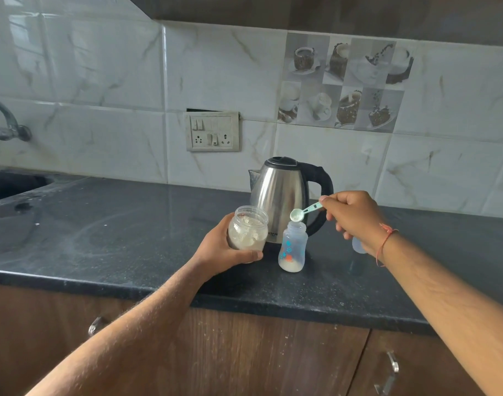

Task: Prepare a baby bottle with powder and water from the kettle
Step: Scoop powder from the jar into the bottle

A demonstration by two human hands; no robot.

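An open baby bottle (293, 247) stands upright on the black counter (130, 238), with a little white powder at its bottom. My right hand (356, 218) pinches a small green measuring spoon (303, 212) just above the bottle's mouth, its bowl tilted toward me and holding a trace of white powder. My left hand (224, 250) grips an open clear jar of white powder (248, 231), tilted and lifted slightly, left of the bottle. A steel kettle (284, 195) with a black handle stands right behind both, lid closed.
A translucent bottle cap (358, 244) sits partly hidden behind my right wrist. A sink (13, 184) and tap (7, 121) lie at the far left. A wall socket panel (213, 132) is above the counter. Cabinet doors with metal handles are below the counter edge.
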